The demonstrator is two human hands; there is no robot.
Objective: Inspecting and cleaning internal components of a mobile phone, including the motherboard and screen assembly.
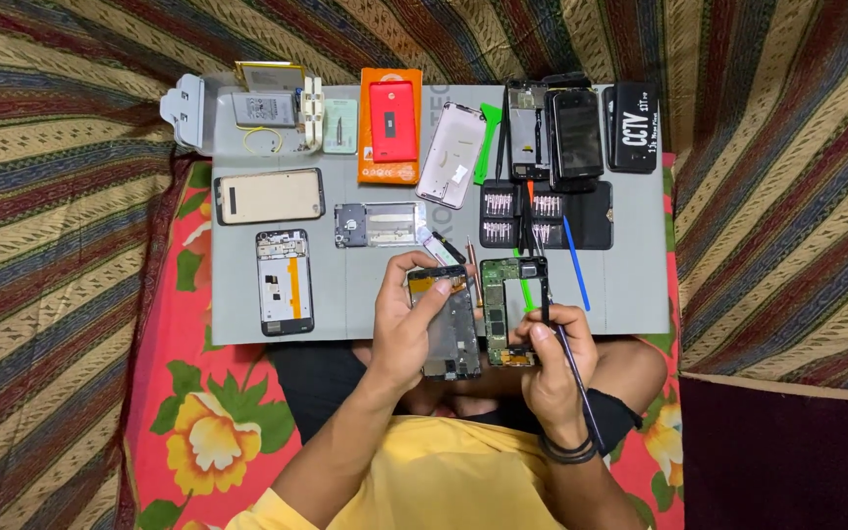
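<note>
Lying spread beneath everything: striped blanket point(61, 147), with a red floral cloth point(203, 432) over it at the near side.
Resting on the cloth: grey work mat point(630, 285), carrying the parts.
Sitting along the mat's far edge, left to right: grey battery pack point(263, 108), orange case point(391, 139) with a red phone on it, silver back cover point(450, 155), green pry tool point(486, 142), dark phones point(577, 133), black box point(632, 128).
Lying mid-left: beige-backed phone point(269, 196); nearer, a stripped phone frame point(284, 282); right of these, a metal inner plate point(375, 225).
Standing right of centre: screwdriver bit set point(522, 218), a blue spudger point(575, 263) slanting just beside it.
Gripping, at the mat's near edge: left hand point(406, 329), fingers closed around an opened phone body point(449, 322), thumb pressing its upper part.
Clamping, just to the right: right hand point(554, 358), shut on a thin black tool point(571, 378), forefinger touching a phone frame with green circuit board point(512, 312), which is lying on the mat's near edge, side by side with the held phone body.
</note>
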